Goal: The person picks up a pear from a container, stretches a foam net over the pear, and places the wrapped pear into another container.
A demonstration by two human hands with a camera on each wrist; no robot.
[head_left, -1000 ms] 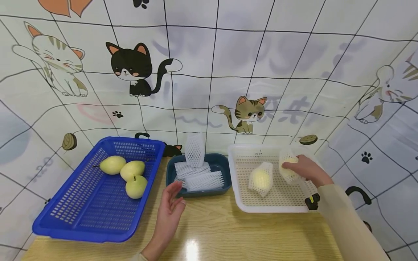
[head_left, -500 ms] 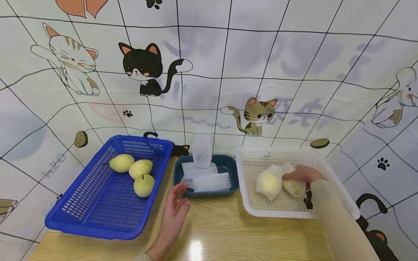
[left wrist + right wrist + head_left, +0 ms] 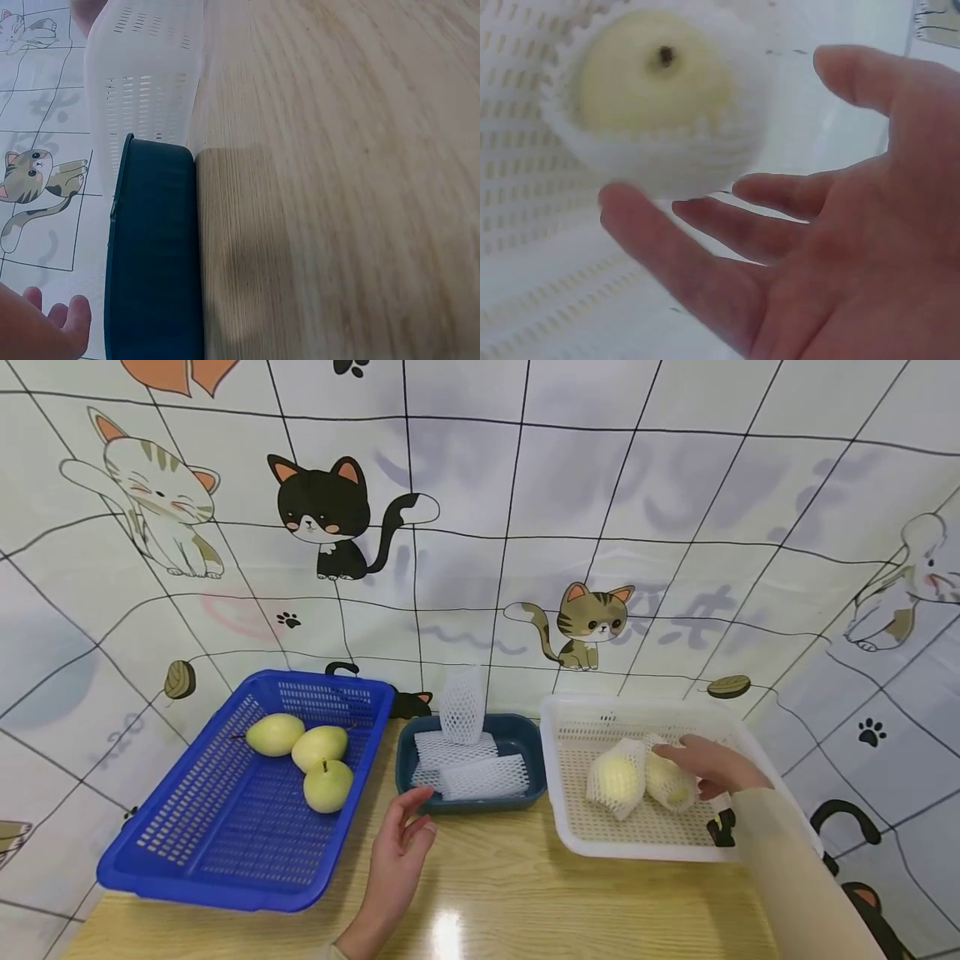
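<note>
My right hand (image 3: pixel 716 765) hovers over the white basket (image 3: pixel 637 847) with fingers spread and relaxed. Close by its fingertips lies a pear in a white foam net (image 3: pixel 670 783); in the right wrist view this pear (image 3: pixel 656 82) shows its bare end, with a gap between it and the thumb. Another netted pear (image 3: pixel 617 777) lies against it on the left. My left hand (image 3: pixel 396 852) is in front of the teal tray (image 3: pixel 468 807), fingers loosely bent and holding nothing. Foam net sleeves (image 3: pixel 483 777) lie in that tray, one sleeve (image 3: pixel 462 710) standing up at its back.
On the left, a blue basket (image 3: pixel 225 868) holds three bare pears (image 3: pixel 328 787) towards its far right. All the containers stand on a wooden table (image 3: pixel 517 902) against a wall covering (image 3: pixel 465 468) printed with cats.
My right hand has lowered the netted pear into the white basket beside the other and let go, its fingers opening away. The left hand stays about where it was; the view has shifted slightly.
</note>
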